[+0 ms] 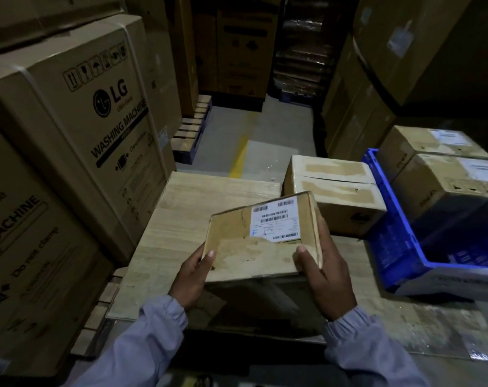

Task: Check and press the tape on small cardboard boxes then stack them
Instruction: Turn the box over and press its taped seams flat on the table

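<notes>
A small cardboard box [237, 233] with a white barcode label and a strip of brown tape on its top is held tilted above the wooden table [181, 219]. My left hand [194, 275] grips its left side, thumb lying on the tape. My right hand [326, 272] grips its right side, thumb on the tape's right end. Another taped small box [335, 188] sits on the table just beyond, to the right. Two more small boxes [444, 174] with white labels stand in a blue plastic crate [388, 241] at the right.
Large washing-machine cartons [78, 129] are stacked close on the left. Tall cartons [377, 79] rise at the right and back. A grey floor aisle [259, 129] with a yellow line runs ahead, with a pallet [192, 129] at its left.
</notes>
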{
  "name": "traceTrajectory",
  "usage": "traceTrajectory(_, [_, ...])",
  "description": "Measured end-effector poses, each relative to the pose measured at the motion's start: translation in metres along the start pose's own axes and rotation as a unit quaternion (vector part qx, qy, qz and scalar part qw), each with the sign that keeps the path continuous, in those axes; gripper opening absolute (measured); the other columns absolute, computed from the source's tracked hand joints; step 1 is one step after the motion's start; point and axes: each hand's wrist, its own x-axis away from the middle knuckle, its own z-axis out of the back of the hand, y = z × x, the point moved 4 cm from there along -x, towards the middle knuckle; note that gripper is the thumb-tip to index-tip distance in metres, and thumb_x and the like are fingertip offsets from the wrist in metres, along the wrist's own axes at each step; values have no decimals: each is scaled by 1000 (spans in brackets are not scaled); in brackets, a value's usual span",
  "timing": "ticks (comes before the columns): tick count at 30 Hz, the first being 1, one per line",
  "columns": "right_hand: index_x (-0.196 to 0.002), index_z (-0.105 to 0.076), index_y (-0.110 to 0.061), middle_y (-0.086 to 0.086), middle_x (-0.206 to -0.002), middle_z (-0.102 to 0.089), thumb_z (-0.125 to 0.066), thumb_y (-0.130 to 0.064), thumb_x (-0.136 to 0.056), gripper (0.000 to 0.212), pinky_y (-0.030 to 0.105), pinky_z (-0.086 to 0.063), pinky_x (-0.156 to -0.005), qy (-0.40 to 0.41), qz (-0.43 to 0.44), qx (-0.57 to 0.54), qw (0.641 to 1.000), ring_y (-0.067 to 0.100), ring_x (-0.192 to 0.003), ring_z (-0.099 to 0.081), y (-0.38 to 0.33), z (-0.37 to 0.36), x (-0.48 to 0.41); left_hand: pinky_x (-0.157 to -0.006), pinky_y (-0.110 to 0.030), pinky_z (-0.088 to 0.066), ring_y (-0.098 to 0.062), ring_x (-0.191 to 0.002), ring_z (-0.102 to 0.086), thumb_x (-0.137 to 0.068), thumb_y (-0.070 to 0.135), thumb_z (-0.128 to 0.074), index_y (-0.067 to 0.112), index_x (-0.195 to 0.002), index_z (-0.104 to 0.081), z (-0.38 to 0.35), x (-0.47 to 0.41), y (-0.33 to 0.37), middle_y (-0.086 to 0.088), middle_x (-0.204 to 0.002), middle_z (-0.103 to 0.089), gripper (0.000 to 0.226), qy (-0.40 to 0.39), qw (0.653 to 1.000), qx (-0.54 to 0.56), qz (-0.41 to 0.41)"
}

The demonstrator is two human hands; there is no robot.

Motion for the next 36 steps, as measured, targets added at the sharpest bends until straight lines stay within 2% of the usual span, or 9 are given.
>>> traceTrajectory(6, [-155,-10,-23,0,-162,-14,-51,-85,-69,113,46,-24,-118,-34,44,83,995,15,-149,-12,-14,-26,0,-75,-29,-45,-23,-91,-60,-101,29,-46,14,-111,-64,26,-7,-15,-1,-89,-66,26,51,997,-58,31])
traceTrajectory(12, [-146,17,-51,-15,-160,12,-58,-79,-65,113,52,-13,-118,-136,52,165,975,11,-148,9,24,-58,11,-113,-29,-21,-23,-144,-27,-104,32,-37,15,-148,-35,43,-5,-22,-5,-156,-32,47,78,980,-176,58])
traceTrajectory(18, [-140,28,-53,-13,-157,24,-66,-63,-75,114,48,-3,-119,-187,48,242,951,16,-147,15,48,-66,18,-111,-36,-31,-17,-127,-47,-92,61,-37,28,-132,-54,42,14,6,4,-131,-56,54,43,998,14,51])
traceTrajectory(21, [-139,23,-58,-9,-157,26,-59,-74,-73,107,46,-2,-120,-228,40,239,943,18,-147,17,51,-60,15,-109,-34,-33,-13,-121,-48,-101,41,-38,29,-121,-54,42,21,23,10,-122,-57,29,43,994,94,37])
traceTrajectory(24, [-138,12,-65,-1,-159,20,-40,-96,-59,100,44,-5,-120,-259,21,237,936,21,-146,15,62,-47,18,-105,-43,-43,-25,-119,-57,-95,40,-53,19,-123,-59,44,23,33,-6,-125,-63,36,21,995,88,29])
traceTrajectory(27, [-138,12,-66,-5,-157,21,-30,-99,-59,95,45,-8,-121,-253,-5,234,939,17,-146,15,79,-38,30,-95,-41,-50,-24,-105,-64,-96,33,-56,22,-124,-58,54,18,31,-6,-112,-68,30,58,998,-16,8])
traceTrajectory(29, [-147,4,-52,-8,-160,6,-44,-89,-68,100,41,-27,-117,-207,-62,150,965,21,-148,-2,82,-37,36,-94,-38,-49,-23,-103,-64,-96,36,-54,24,-123,-59,62,13,23,-5,-111,-69,30,80,995,-52,13])
traceTrajectory(32, [-152,-5,-21,-5,-146,-39,-75,-43,-76,106,23,-46,-91,-119,-225,-16,967,22,-126,-48,86,-44,42,-92,-35,-48,-22,-101,-65,-98,37,-51,21,-122,-60,66,9,8,-5,-108,-70,30,74,996,-42,36])
traceTrajectory(36, [-130,-39,-32,-3,-119,-63,-73,-47,-69,72,38,-51,-90,-72,-249,-42,965,20,-106,-63,100,-45,43,-96,-38,-49,-22,-103,-66,-98,36,-51,19,-122,-60,59,16,-26,-5,-108,-70,31,67,995,-17,71])
